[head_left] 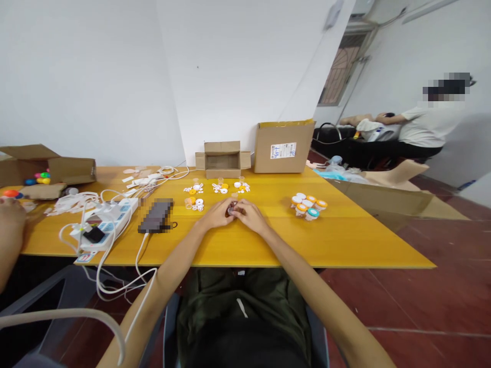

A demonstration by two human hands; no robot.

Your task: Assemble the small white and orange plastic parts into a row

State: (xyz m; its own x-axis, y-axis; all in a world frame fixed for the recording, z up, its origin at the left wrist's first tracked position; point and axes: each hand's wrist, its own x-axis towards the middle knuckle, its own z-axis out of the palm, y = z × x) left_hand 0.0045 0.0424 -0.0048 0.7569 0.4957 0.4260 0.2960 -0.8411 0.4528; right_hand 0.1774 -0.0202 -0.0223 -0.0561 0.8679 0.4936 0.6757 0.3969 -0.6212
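Observation:
My left hand (pixel 218 214) and my right hand (pixel 248 214) meet over the middle of the table, fingers pinched together around a small greyish round piece (pixel 230 210). Fingers cover most of it, so its exact kind does not show. Just beyond them lie groups of small parts: white perforated discs (pixel 197 207), orange rings (pixel 192 192) and clear little cups (pixel 188 203). Off to the right stands a cluster of small clear jars with orange, white and teal lids (pixel 312 212).
An open cardboard box (pixel 222 162) and a taller closed carton (pixel 284 148) stand at the back. Leftward are a phone (pixel 156 216), a power strip (pixel 115 225) with tangled white cables, and a box of coloured balls (pixel 72 170). Another person's hand (pixel 10 225) is far left; someone sits back right.

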